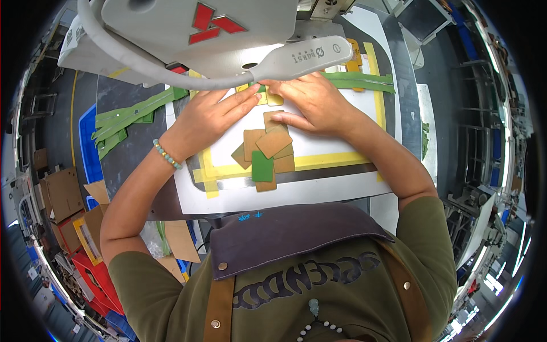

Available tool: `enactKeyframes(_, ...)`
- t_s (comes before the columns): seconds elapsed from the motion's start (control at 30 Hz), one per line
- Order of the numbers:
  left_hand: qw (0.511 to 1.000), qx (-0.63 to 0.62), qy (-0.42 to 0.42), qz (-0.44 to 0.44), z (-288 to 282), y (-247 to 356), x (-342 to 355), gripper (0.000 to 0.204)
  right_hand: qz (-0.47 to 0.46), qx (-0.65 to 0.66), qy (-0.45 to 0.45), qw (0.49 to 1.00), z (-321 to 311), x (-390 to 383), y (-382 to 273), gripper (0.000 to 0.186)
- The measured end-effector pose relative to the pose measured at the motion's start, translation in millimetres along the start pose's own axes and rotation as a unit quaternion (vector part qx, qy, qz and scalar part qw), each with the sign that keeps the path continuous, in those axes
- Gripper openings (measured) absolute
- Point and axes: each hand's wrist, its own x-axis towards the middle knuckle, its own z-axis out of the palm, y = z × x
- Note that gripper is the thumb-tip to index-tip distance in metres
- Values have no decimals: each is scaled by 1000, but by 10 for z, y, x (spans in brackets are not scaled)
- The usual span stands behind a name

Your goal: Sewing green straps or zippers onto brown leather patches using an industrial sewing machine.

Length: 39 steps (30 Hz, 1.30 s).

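Observation:
My left hand lies with fingers stretched toward a small green piece and yellow pieces under the machine head. My right hand reaches to the same pieces with its index finger, thumb spread apart near a pile of tan cards. A green card lies on that pile. A long green zipper strip runs out to the right from beside my right fingers. Part of the work under the white machine's handle is hidden.
The white machine overhangs a taped white board. More green strips lie left, beside a blue bin. An orange-yellow piece sits at the board's back right. Cardboard boxes and red crates stand lower left.

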Motion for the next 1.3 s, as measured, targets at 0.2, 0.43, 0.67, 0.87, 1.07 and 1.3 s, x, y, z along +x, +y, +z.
enactKeyframes(0.2,998,-38,-17,-38,37,-3,-20,33,0,7,-14,1000,-12,-20,6,47)
enactKeyframes(0.43,998,-43,-42,-23,-61,-9,109,29,-18,-23,4,1000,-139,-56,8,41)
enactKeyframes(0.67,997,-22,-64,-28,-46,-17,122,30,-22,-32,9,999,-165,-54,-9,35)
enactKeyframes(0.87,996,-48,-61,-44,-33,-21,73,28,-18,-44,0,999,-151,-13,-31,39)
enactKeyframes(1.07,996,-46,-62,-36,-94,-18,126,28,-31,-68,-10,997,-216,-13,-73,40)
enactKeyframes(1.3,998,-28,-52,-18,-56,-27,110,29,-25,-89,-34,995,-262,29,-136,36)
